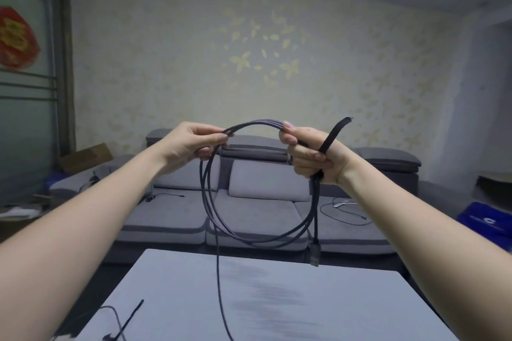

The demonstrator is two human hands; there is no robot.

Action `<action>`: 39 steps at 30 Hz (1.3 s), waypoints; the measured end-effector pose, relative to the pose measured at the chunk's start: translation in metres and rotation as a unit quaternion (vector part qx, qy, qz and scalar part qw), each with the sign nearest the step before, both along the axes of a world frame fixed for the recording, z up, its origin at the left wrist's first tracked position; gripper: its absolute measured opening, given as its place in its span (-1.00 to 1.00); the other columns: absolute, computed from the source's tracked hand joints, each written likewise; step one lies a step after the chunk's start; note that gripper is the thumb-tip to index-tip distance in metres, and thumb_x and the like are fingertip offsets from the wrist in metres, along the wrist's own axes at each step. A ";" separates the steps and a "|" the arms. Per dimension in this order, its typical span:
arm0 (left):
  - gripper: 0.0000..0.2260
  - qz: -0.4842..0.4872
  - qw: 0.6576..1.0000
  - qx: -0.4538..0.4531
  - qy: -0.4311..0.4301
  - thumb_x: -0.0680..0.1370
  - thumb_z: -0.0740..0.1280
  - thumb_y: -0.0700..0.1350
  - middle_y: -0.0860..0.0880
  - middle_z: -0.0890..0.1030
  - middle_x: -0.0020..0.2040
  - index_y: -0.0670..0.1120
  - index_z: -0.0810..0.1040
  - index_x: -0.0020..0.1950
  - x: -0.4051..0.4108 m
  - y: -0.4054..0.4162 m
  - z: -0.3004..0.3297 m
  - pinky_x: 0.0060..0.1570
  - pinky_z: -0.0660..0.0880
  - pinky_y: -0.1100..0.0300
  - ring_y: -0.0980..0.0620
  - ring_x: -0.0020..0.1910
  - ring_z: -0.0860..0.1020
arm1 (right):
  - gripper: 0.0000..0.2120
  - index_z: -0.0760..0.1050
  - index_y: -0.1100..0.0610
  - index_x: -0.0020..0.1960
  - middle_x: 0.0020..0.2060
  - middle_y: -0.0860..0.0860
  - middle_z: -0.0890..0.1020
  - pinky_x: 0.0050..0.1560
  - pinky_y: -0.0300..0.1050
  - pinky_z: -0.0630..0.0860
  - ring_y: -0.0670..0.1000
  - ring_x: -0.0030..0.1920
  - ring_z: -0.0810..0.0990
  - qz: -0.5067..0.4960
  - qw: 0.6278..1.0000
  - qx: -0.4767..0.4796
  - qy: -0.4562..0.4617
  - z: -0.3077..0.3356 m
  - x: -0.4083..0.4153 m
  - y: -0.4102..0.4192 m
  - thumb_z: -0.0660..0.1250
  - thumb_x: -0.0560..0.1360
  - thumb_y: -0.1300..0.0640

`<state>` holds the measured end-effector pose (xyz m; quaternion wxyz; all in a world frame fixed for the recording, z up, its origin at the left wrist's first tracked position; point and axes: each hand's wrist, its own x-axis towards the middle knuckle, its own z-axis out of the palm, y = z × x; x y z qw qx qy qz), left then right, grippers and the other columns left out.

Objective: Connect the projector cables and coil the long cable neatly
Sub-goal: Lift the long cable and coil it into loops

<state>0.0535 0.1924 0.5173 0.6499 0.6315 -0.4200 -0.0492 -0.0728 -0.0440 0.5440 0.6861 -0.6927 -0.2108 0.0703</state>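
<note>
Both hands are holding the braided cable point(257, 174) coil upright above the table point(332, 299): left hand point(191, 141) pinching the top arc, right hand point(310, 155) clamping the bundle; loose tail is trailing downward, left-side, tableward.

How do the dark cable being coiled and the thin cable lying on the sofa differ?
The coiled cable hangs in the air in stacked round loops, held by the left hand and right hand; the thin sofa cable lies loose and untouched on a seat cushion. The coiled cable looks thicker and braided; the sofa cable looks thin and smooth. Both are dark.
</note>
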 end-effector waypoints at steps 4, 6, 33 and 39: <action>-0.78 0.002 0.999 -0.027 0.046 0.41 0.39 -0.14 -0.02 0.68 -0.19 -0.13 0.68 0.02 0.006 0.012 -0.022 -0.31 0.42 0.36 0.15 -0.33 0.49 | -0.69 0.29 0.08 -0.31 -0.77 -0.11 0.25 -0.65 -0.34 -0.07 -0.10 -0.73 -0.01 0.019 0.998 0.053 0.001 0.007 -0.005 -0.008 0.11 0.54 -0.05; -0.76 0.009 0.996 -0.035 0.077 0.42 0.38 -0.15 -0.02 0.68 -0.15 -0.14 0.66 0.07 0.009 0.015 -0.033 -0.21 0.43 0.31 0.11 -0.24 0.50 | -0.69 0.29 0.08 -0.31 -0.78 -0.10 0.25 -0.65 -0.33 -0.08 -0.09 -0.72 -0.02 0.018 0.998 0.065 -0.005 0.009 -0.005 -0.008 0.10 0.54 -0.05; -0.70 0.257 0.852 0.446 -0.092 0.65 0.04 -0.14 -0.22 0.58 -0.10 -0.22 0.51 -0.05 -0.018 -0.067 -0.080 -0.18 0.46 0.05 -0.17 -0.23 0.53 | -0.65 0.24 0.12 -0.30 -0.74 -0.05 0.33 -0.65 -0.38 0.12 -0.08 -0.75 0.20 -0.320 0.915 -0.044 -0.242 0.004 0.038 0.048 0.03 0.65 0.07; -0.74 0.164 0.741 0.599 -0.255 0.52 0.10 -0.27 -0.19 0.58 0.04 -0.23 0.51 0.11 -0.043 -0.082 -0.065 -0.12 0.51 0.04 -0.18 -0.01 0.55 | -0.69 0.25 0.15 -0.23 -0.48 0.21 0.60 -0.59 -0.29 0.36 0.04 -0.62 0.53 -0.325 0.905 -0.199 -0.188 -0.015 0.047 0.048 0.02 0.64 0.04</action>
